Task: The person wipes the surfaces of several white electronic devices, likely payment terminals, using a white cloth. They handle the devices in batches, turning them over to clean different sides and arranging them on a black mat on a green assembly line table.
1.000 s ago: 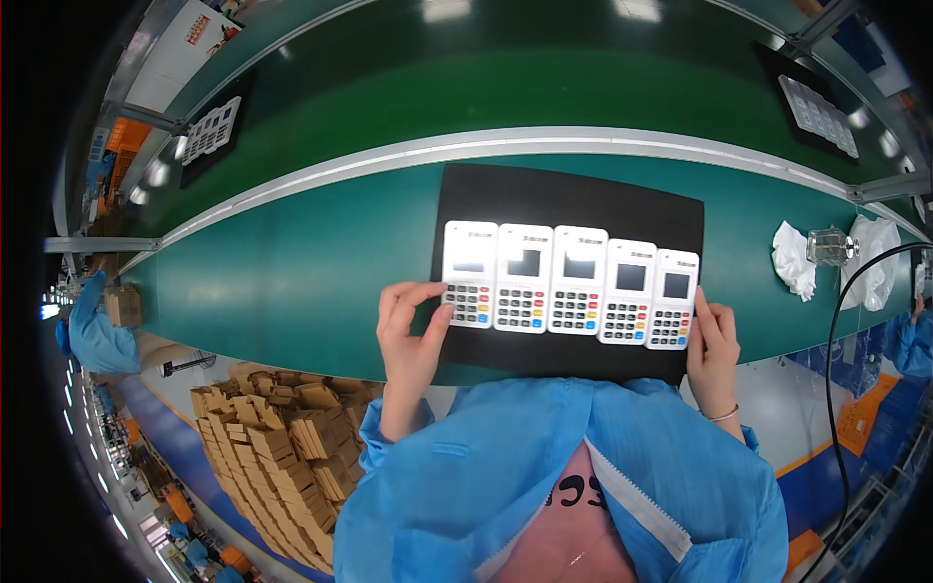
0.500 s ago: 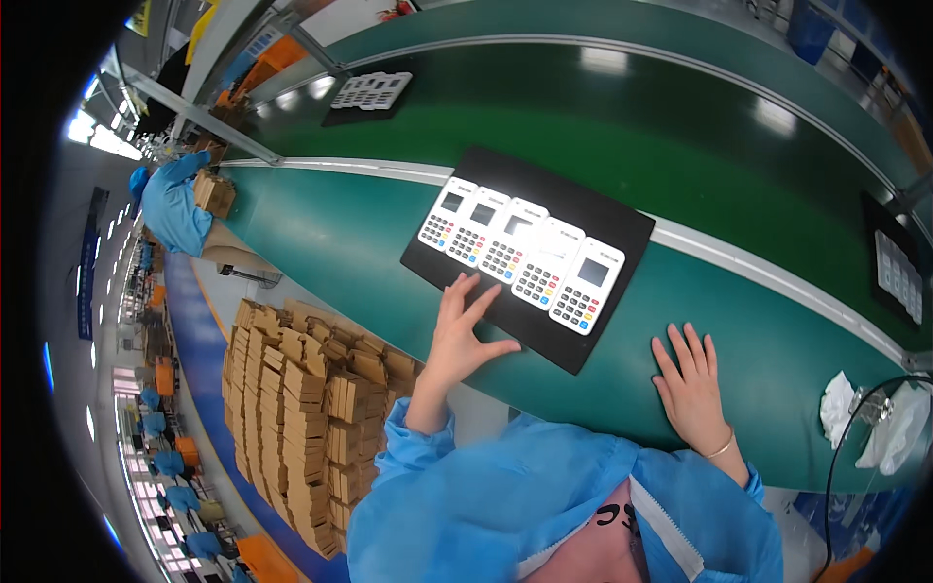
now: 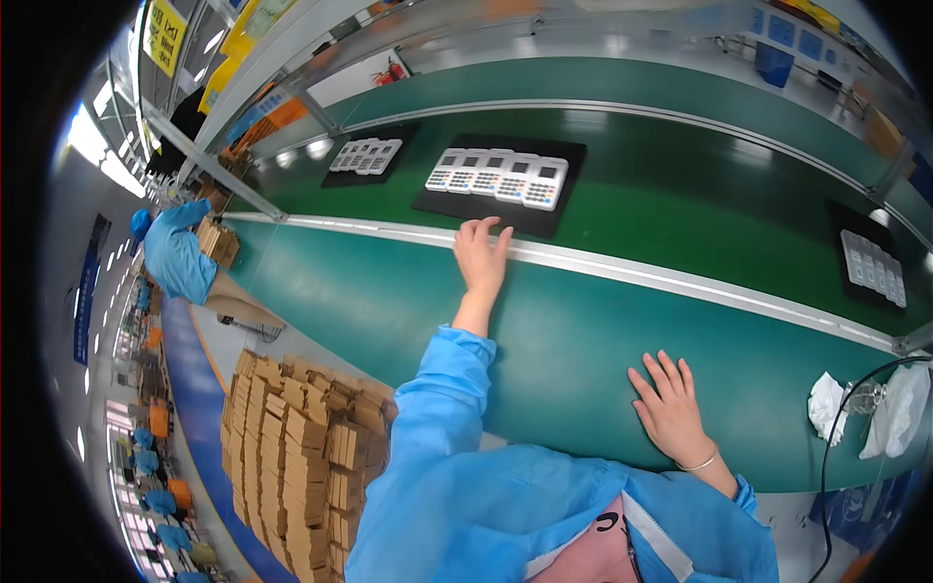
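Observation:
On the green belt beyond the metal rail lies a black mat (image 3: 530, 222) bearing a row of several white card terminals (image 3: 498, 177) with keypads and dark screens. My left hand (image 3: 479, 260) reaches out over the rail, its fingers stretched and the thumb apart, holding nothing. Its fingertips are at the near edge of the mat; whether they touch it I cannot tell. Flat on the green worktop (image 3: 573, 330) rests my right hand (image 3: 671, 408), fingers spread, well apart from the mat.
Two more mats with terminals (image 3: 367, 155) (image 3: 872, 267) sit on the belt, far left and right. Crumpled white plastic (image 3: 894, 418) and a black cable (image 3: 826, 486) are at right. Stacked cardboard boxes (image 3: 292, 457) stand at lower left. A person in blue (image 3: 180, 255) works beyond.
The mat with its terminals has gone from the worktop over the rail onto the belt. My left arm has stretched forward after it; the right hand has stayed nearly in place.

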`<state>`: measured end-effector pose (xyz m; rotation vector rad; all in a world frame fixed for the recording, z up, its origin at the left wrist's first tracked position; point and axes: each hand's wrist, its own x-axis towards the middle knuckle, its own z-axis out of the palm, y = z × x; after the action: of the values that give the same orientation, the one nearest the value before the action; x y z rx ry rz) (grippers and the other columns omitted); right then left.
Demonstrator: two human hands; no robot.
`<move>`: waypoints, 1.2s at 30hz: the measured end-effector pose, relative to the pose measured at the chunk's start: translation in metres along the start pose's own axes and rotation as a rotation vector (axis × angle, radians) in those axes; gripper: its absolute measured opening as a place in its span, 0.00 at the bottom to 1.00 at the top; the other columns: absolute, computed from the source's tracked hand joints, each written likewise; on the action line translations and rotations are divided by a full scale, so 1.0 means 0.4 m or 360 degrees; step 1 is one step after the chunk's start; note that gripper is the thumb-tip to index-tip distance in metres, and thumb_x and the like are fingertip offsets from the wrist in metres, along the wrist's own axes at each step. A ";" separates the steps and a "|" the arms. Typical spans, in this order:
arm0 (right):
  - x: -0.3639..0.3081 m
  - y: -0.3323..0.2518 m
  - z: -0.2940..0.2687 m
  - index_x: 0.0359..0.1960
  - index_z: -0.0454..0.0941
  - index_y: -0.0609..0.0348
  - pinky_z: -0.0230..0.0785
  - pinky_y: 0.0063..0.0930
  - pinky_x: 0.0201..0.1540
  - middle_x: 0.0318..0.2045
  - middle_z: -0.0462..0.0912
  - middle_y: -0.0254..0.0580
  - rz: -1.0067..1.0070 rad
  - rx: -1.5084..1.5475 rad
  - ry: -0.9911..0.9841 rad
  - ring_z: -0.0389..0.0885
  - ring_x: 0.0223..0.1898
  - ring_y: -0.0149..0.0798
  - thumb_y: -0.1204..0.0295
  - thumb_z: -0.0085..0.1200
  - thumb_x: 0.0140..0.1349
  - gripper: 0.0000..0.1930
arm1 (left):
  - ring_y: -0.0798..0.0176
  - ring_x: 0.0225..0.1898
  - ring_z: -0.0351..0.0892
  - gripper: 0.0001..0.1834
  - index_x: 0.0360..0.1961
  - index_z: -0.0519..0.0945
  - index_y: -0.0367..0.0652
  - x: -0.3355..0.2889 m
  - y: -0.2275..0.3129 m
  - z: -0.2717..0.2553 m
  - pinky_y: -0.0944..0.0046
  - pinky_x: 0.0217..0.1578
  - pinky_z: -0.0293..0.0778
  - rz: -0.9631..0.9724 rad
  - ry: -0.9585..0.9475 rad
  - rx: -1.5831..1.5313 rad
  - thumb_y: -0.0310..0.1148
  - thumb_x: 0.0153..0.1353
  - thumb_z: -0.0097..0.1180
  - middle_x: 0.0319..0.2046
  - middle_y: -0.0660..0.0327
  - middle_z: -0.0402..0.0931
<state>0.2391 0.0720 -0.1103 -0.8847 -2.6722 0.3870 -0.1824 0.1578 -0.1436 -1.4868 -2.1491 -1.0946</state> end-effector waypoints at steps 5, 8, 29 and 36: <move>-0.011 -0.002 0.009 0.66 0.74 0.51 0.47 0.58 0.76 0.70 0.69 0.49 0.0038 -0.0047 0.0047 0.61 0.74 0.54 0.65 0.59 0.67 0.26 | 0.52 0.43 0.78 0.09 0.44 0.84 0.46 -0.072 0.273 0.065 0.55 0.45 0.74 0.0702 -0.0902 -0.0579 0.33 0.64 0.65 0.36 0.57 0.77; -0.016 0.009 0.030 0.66 0.75 0.52 0.48 0.59 0.76 0.70 0.70 0.50 -0.0017 -0.0060 0.0095 0.62 0.74 0.53 0.64 0.58 0.67 0.25 | 0.47 0.46 0.77 0.13 0.44 0.85 0.47 -0.122 0.364 0.045 0.52 0.47 0.74 0.0904 -0.0843 -0.0634 0.36 0.60 0.69 0.39 0.55 0.77; -0.462 0.471 -0.188 0.69 0.67 0.68 0.69 0.41 0.52 0.49 0.77 0.45 0.1755 -0.0991 0.0914 0.74 0.53 0.46 0.55 0.64 0.63 0.39 | 0.60 0.45 0.77 0.08 0.46 0.86 0.40 -0.107 0.341 0.050 0.63 0.45 0.74 0.0393 -0.1082 -0.0858 0.28 0.68 0.61 0.43 0.59 0.77; -0.503 0.541 -0.227 0.67 0.70 0.67 0.69 0.41 0.50 0.48 0.76 0.45 0.1907 -0.1044 0.0858 0.75 0.52 0.46 0.52 0.63 0.63 0.38 | 0.67 0.39 0.74 0.08 0.47 0.85 0.38 -0.113 0.331 0.071 0.67 0.41 0.72 0.0452 -0.1044 -0.0987 0.26 0.68 0.60 0.42 0.61 0.74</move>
<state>0.5411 0.1307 -0.1404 -2.3103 -1.4895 -0.4887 -0.0407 0.1713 -0.1360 -2.6485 -1.9241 -1.3730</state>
